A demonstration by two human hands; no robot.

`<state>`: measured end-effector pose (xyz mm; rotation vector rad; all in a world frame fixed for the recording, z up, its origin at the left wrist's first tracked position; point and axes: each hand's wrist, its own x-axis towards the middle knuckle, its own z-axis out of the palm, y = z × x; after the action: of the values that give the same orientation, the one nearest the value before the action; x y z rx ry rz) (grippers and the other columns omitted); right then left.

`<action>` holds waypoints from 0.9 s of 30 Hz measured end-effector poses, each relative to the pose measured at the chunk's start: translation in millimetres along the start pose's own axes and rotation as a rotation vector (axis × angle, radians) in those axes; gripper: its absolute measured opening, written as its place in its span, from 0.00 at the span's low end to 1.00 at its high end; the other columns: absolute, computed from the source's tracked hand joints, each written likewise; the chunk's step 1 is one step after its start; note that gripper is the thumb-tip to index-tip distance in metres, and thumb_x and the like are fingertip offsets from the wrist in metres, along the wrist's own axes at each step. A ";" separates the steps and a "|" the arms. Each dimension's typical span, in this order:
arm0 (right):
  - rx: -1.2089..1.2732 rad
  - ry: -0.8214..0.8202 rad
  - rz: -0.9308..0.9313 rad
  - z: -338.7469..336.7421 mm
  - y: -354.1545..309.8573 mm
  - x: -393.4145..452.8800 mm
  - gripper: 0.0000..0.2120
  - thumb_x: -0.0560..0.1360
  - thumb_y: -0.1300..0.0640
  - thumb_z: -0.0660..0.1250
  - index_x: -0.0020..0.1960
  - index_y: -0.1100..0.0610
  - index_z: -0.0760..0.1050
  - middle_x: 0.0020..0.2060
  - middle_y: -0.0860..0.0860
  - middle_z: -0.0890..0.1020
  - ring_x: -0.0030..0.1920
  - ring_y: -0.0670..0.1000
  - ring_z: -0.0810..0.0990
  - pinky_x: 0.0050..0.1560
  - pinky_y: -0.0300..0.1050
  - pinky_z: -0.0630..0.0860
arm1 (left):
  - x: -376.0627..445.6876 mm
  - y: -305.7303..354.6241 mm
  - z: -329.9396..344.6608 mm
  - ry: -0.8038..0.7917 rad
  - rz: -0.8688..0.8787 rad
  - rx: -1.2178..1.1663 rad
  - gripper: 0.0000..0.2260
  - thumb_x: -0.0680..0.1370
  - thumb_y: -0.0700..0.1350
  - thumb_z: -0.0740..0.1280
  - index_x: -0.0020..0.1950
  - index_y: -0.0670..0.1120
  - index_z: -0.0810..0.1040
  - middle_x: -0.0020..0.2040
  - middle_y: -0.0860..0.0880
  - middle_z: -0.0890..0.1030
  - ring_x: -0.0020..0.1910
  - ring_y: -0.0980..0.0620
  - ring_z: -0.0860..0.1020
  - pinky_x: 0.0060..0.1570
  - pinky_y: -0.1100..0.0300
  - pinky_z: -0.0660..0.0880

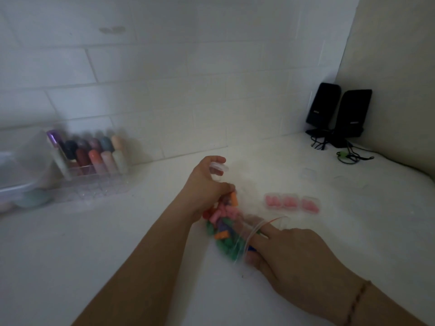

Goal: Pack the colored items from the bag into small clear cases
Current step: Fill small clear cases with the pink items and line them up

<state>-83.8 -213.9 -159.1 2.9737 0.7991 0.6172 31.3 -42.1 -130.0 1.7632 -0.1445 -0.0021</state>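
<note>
A white counter (117, 243) is filling the near and middle ground, running back to a white brick-pattern tiled wall (164, 78) at twelve o'clock and a plain cream side wall (388, 67) at two o'clock. The light is dim and the whole view is blurring, so small shapes are hard to make out.

Nearest, at five o'clock, the right hand (296, 250) is reaching into the mouth of the clear bag (237, 241), its forefinger lying straight along the opening while the other fingertips are disappearing behind the plastic; whether they are pinching anything cannot be told. A thin bracelet (357, 300) is circling that wrist. The bag is lying on the counter at the centre, full of green, pink, orange and purple colored items (223, 222) whose outlines are smearing together.

Just beyond, the left hand (207, 187) is curling round a small clear case (219, 168), held open at its fingertips, while its lower fingers are touching the top of the bag.

At three o'clock three filled cases (292, 203) holding pink pieces are sitting in a row; a faint empty case (308, 174) is lying behind them.

Further off, at nine o'clock, a clear organizer (94, 161) of coloured bottles is standing against the wall beside a plastic tub (21, 168) cut off by the frame edge. At two o'clock two black speakers (339, 111) with tangled cables are standing in the corner.
</note>
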 end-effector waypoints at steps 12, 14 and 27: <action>0.097 0.058 0.011 3.7 0.6 2.7 0.24 0.77 0.43 0.53 0.71 0.44 0.70 0.66 0.42 0.76 0.26 0.49 0.78 0.23 0.40 0.71 | 0.7 -3.2 3.6 -0.057 0.019 -0.001 0.23 0.71 0.32 0.73 0.61 0.49 0.74 0.55 0.50 0.74 0.41 0.52 0.80 0.42 0.55 0.82; 0.113 0.067 0.026 1.5 -0.5 3.6 0.23 0.77 0.43 0.52 0.68 0.44 0.73 0.64 0.42 0.78 0.26 0.47 0.78 0.24 0.38 0.70 | 0.3 -3.1 3.5 -0.055 0.029 0.002 0.22 0.71 0.32 0.72 0.62 0.48 0.74 0.55 0.50 0.74 0.38 0.54 0.80 0.38 0.61 0.80; 0.156 0.072 0.019 6.0 0.5 3.1 0.17 0.77 0.42 0.53 0.60 0.39 0.76 0.53 0.41 0.81 0.26 0.49 0.78 0.22 0.43 0.73 | 0.0 -0.2 2.8 -0.084 -0.045 -0.059 0.12 0.77 0.36 0.67 0.60 0.46 0.75 0.54 0.43 0.76 0.30 0.53 0.80 0.28 0.62 0.75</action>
<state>-78.8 -212.2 -163.4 3.1183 0.8636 0.6976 31.1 -44.8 -130.7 1.7078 -0.1637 -0.1125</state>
